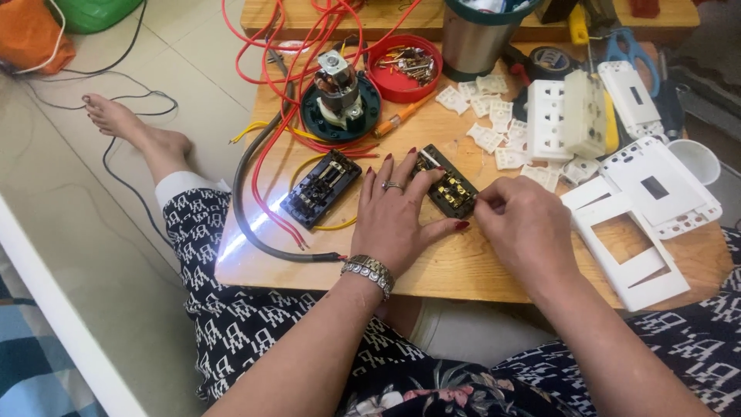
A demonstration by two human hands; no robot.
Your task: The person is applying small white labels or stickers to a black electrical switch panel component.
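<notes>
Switch block (450, 190): black, brass-contact body lying flat on the wooden table (463, 266), just past centre toward 1 o'clock, pinned between both hands.
Wooden table: low work surface crowded with parts; white face plates (641, 224) at 3 o'clock, a small motor in a green base (340, 99) at 11 o'clock, a red dish of screws (403, 66) at 12.
Cable: a thick grey lead (255, 220) curls along the 9 o'clock edge beside loose red wires (270, 77).
Second switch block (321, 188): same kind, lying apart at 10 o'clock, untouched.
Left hand (397, 220): spread flat and open, fingertips steadying the block's near end; grasping nothing.
Right hand (521, 224): fingers pinched closed at the block's 4 o'clock corner, seemingly on a small part too tiny to make out.
Risk: a slip of that pinch could likely drop the tiny part among the white plastic clips (494, 127); the flat left hand holds only by pressure, so the block may skid.
</notes>
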